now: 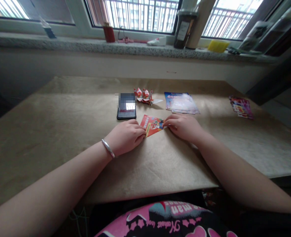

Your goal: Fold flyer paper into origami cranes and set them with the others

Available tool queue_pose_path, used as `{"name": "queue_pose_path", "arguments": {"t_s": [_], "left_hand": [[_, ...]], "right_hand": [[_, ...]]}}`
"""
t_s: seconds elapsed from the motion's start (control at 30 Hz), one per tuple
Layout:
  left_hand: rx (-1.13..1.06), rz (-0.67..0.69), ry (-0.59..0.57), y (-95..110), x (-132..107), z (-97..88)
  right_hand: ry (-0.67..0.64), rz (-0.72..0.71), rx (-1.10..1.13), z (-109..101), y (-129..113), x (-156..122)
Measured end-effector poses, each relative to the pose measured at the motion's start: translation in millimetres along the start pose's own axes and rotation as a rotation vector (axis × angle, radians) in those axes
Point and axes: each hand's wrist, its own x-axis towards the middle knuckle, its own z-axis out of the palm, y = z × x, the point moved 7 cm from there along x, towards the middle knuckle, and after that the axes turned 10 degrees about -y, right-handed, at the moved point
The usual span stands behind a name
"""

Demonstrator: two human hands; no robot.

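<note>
A red printed sheet of paper (152, 125) with colourful figures lies on the table between my hands. My left hand (129, 134), with a silver bangle at its wrist, has its fingers closed on the sheet's left corner. At the sheet's right corner, my right hand (182, 126) pinches the paper between thumb and fingers. Just beyond my left hand lies a black phone (126, 112), part of its screen blurred. Folded red-and-white paper pieces (144, 96) stand together behind the sheet, next to the phone.
Blue printed sheets (180, 102) lie in a stack at the back right of the table (61, 131). Farther right are several pink and purple printed papers (241, 107). Along the stone windowsill (86, 46) stand a red container (108, 34), a dark box (183, 31) and a yellow object (218, 46).
</note>
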Motion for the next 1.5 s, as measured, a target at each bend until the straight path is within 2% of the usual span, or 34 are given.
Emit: {"name": "queue_pose_path", "arguments": {"t_s": [0.23, 0.5, 0.6, 0.73, 0.87, 1.07, 1.27, 1.5], "left_hand": [[-0.100, 0.158, 0.023, 10, -1, -3.1], [-0.142, 0.291, -0.001, 19, -3, -6.2], [-0.128, 0.256, 0.002, 15, -3, -2.9], [-0.072, 0.115, 0.022, -2, -3, 6.1], [-0.045, 0.081, -0.041, -10, -4, 15.0], [-0.025, 0.025, -0.082, -12, -2, 17.1], [-0.052, 0.040, -0.092, -12, -2, 17.6], [-0.069, 0.045, -0.083, -8, -3, 12.2]], "right_hand": [[0.023, 0.149, -0.099, -3, -3, 1], [0.001, 0.177, -0.110, -8, -12, 0], [-0.006, 0.177, -0.095, -7, -9, -1], [-0.019, 0.146, -0.037, -3, -1, 0], [-0.048, 0.079, 0.055, 2, 1, 1], [-0.034, 0.010, 0.155, 5, -3, 0], [-0.060, -0.126, 0.271, 7, -15, 1], [-0.042, -0.001, 0.187, 6, -13, 1]]}}
